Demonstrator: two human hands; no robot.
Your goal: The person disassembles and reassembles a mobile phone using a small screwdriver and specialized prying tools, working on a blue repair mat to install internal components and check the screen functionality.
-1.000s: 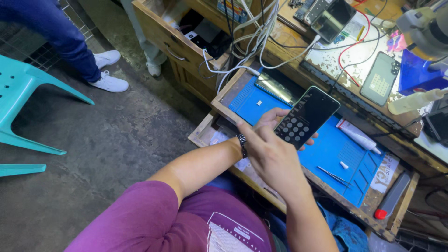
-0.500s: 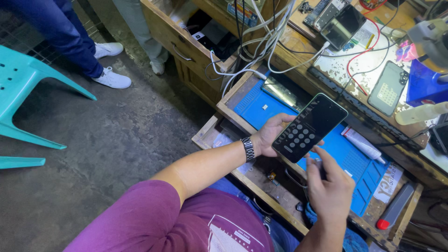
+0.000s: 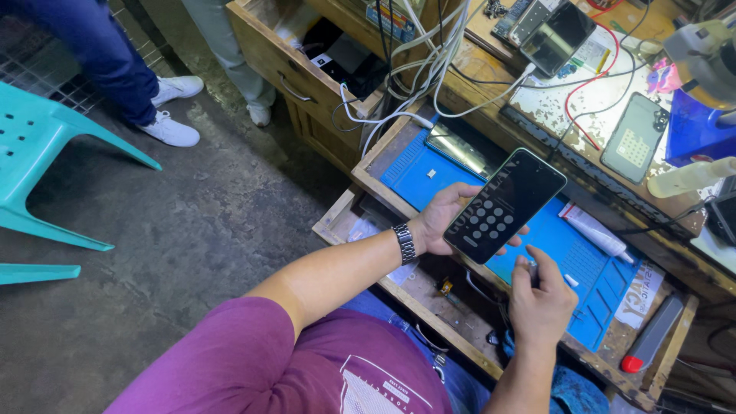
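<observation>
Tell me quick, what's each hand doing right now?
Left hand: closed around a black phone, screen lit and facing up.
Right hand: fingers curled over the blue mat, pinching something small; what it is cannot be told.

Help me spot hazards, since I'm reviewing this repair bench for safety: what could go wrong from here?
The left hand alone holds the phone tilted above the open drawer; a loose grip might drop it onto the blue mat. The right hand pinches something small near the mat's edge, which could fall into the clutter. The white cables trailing over the desk could snag.
</observation>
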